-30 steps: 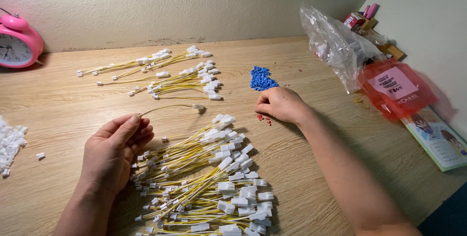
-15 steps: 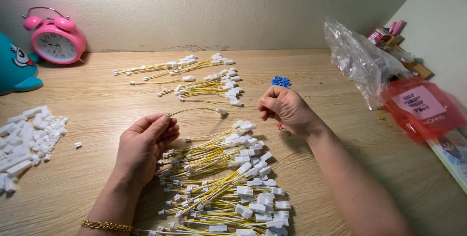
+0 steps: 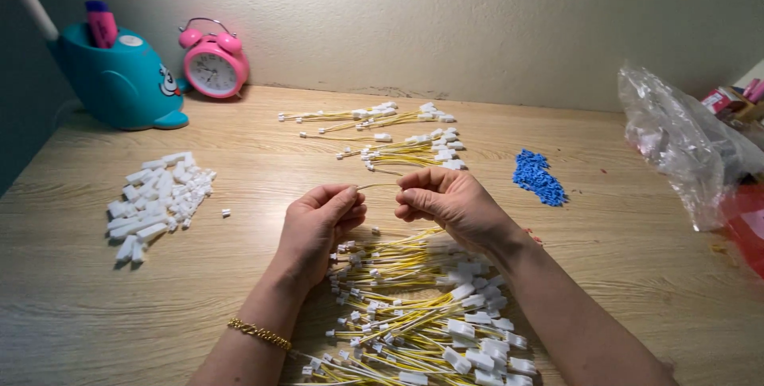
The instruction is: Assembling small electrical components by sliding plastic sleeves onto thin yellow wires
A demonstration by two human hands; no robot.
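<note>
Head view: the left hand (image 3: 322, 223) and the right hand (image 3: 446, 203) meet near the middle of the wooden desk (image 3: 605, 274), raised just above it; between them runs a single thin yellow wire (image 3: 378, 186), its ends pinched in the fingers of each hand; the left fingers (image 3: 344, 201) are curled shut on one end, thumb against forefinger; the right fingers (image 3: 420, 183) are closed on the other end in the same pinch; whether a connector sits at either end is hidden by the fingertips. Directly below the hands, nearest the wearer, lies a large loose heap of yellow wires with white plugs (image 3: 422, 314), spreading to the lower edge; a gold bracelet (image 3: 259, 333) circles the left wrist. Beyond the hands, toward the wall, a smaller spread of the same wired pieces (image 3: 398, 135) lies in rough rows; to the right of that, a small pile of blue parts (image 3: 539, 179); at the left, a pile of white plastic housings (image 3: 159, 199), well apart from the hands. At the back left stand a teal whale-shaped pen holder (image 3: 119, 83) and a pink alarm clock (image 3: 213, 68), side by side; at the right edge, a crumpled clear plastic bag (image 3: 684, 143).
</note>
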